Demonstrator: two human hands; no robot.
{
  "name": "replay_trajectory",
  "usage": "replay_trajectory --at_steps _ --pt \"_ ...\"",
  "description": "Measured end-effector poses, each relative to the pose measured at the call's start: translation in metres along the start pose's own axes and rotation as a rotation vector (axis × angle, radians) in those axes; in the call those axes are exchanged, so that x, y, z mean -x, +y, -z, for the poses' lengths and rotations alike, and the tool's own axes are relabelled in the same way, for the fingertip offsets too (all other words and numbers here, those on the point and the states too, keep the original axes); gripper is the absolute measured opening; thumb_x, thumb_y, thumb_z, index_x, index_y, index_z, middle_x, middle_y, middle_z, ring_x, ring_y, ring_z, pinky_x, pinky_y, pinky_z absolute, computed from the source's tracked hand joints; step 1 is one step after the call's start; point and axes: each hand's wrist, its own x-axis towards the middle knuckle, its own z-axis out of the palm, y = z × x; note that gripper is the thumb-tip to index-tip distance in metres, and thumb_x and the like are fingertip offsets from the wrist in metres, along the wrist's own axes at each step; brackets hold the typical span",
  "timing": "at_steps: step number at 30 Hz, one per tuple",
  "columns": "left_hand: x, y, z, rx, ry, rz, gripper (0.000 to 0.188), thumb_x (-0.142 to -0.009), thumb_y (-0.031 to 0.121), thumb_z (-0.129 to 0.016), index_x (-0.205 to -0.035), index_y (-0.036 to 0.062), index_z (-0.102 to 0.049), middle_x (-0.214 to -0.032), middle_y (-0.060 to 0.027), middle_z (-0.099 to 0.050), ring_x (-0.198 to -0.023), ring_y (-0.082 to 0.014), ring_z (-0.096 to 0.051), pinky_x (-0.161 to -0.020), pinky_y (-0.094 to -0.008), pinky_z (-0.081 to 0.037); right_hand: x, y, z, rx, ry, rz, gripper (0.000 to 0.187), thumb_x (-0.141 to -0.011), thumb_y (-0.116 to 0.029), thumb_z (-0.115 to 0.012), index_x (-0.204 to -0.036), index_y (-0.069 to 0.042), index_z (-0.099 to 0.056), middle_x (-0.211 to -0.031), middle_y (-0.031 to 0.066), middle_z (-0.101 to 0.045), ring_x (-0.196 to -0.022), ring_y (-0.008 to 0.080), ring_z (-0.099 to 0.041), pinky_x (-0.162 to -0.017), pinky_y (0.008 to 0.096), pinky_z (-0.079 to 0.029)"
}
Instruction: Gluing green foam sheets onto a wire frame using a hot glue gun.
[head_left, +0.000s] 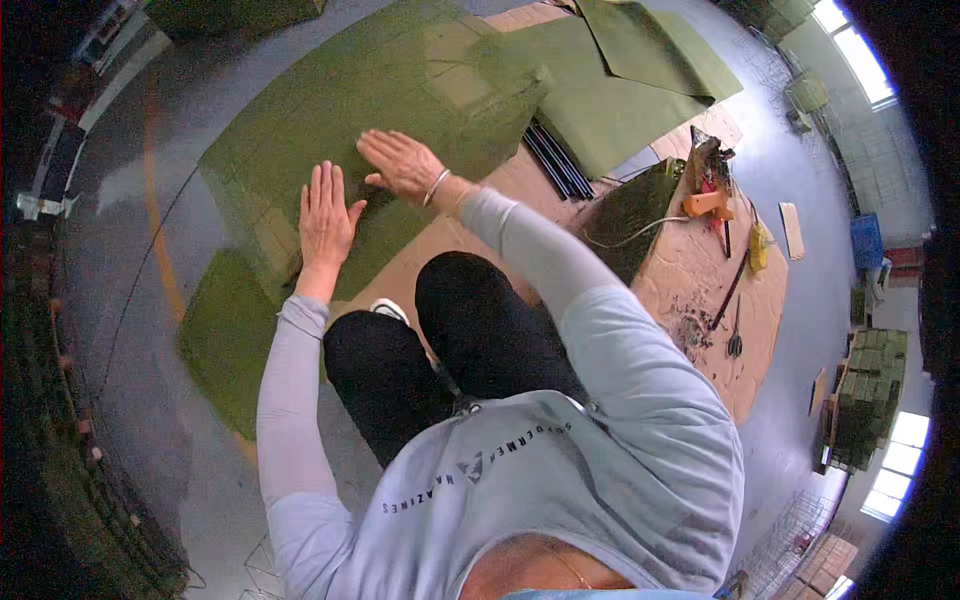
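A large dark green sheet (330, 110), thin enough in places for tan cardboard to show through, spreads out in front of my knees. My left hand (327, 222) lies flat at its near side, fingers straight and pointing away from me. Farther up and to the right, my right hand (402, 165) is stretched out over the sheet, palm down, with a light bracelet at the wrist. Neither hand holds anything. Whether the right palm presses on the sheet or hovers just above it, I cannot tell.
Lighter green sheets (600, 110) overlap at the far right, beside a bundle of black rods (557, 160). Cardboard (650, 290) to my right bears scissors (735, 340), an orange-handled tool (707, 204) and a yellow item (758, 245). A green stack (868, 395) stands farther right.
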Motion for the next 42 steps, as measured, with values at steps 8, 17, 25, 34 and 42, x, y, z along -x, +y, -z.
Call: replay_trajectory --at_steps 8,17,25,34,42 --pt "-0.004 0.005 -0.007 -0.076 -0.051 -0.031 0.071 -0.095 0.053 -0.036 -0.142 0.0008 -0.037 -0.15 -0.0119 -0.034 -0.14 -0.0273 -0.029 -0.111 -0.0448 -0.031 0.007 -0.007 -0.017 0.025 0.195 -0.136 0.061 -0.091 -0.044 -0.048 -0.137 -0.003 -0.044 -0.142 0.0138 -0.047 -0.132 0.0251 -0.043 -0.108 0.0439 -0.031" --pt "-0.006 0.009 0.003 -0.038 -0.114 -0.02 0.071 -0.095 0.053 -0.037 -0.143 0.0006 -0.034 -0.152 -0.012 -0.03 -0.141 -0.0263 -0.028 -0.111 -0.0441 -0.033 0.034 0.048 0.015 -0.063 0.124 -0.108 0.075 -0.088 -0.05 -0.053 -0.142 -0.002 -0.035 -0.149 0.0151 -0.036 -0.137 0.0287 -0.036 -0.112 0.0464 -0.027" --pt "-0.004 0.009 -0.001 -0.087 -0.127 -0.013 0.068 -0.096 0.05 -0.041 -0.142 0.0013 -0.037 -0.15 -0.0126 -0.034 -0.14 -0.026 -0.031 -0.109 -0.043 -0.035 0.054 0.106 0.009 0.044 0.228 -0.307 0.082 -0.088 -0.058 -0.045 -0.144 0.0 -0.032 -0.149 0.0179 -0.034 -0.139 0.0303 -0.032 -0.114 0.0453 -0.022" --pt "0.004 0.007 -0.002 -0.064 -0.084 -0.029 0.066 -0.095 0.046 -0.047 -0.143 0.0026 -0.035 -0.15 -0.0112 -0.035 -0.139 -0.0247 -0.033 -0.109 -0.0415 -0.036 0.063 0.097 0.016 0.118 0.149 -0.29 0.079 -0.094 -0.058 -0.036 -0.145 0.001 -0.029 -0.15 0.0196 -0.031 -0.141 0.0326 -0.026 -0.115 0.0467 -0.018" --pt "0.05 -0.019 0.014 0.016 -0.055 0.083 0.064 -0.093 0.039 -0.054 -0.143 0.0022 -0.035 -0.148 -0.013 -0.037 -0.137 -0.0267 -0.035 -0.109 -0.0428 -0.036 0.008 0.039 0.03 0.0 0.118 -0.115 0.077 -0.09 -0.055 -0.048 -0.143 -0.001 -0.033 -0.148 0.0165 -0.037 -0.139 0.0291 -0.033 -0.114 0.043 -0.025"
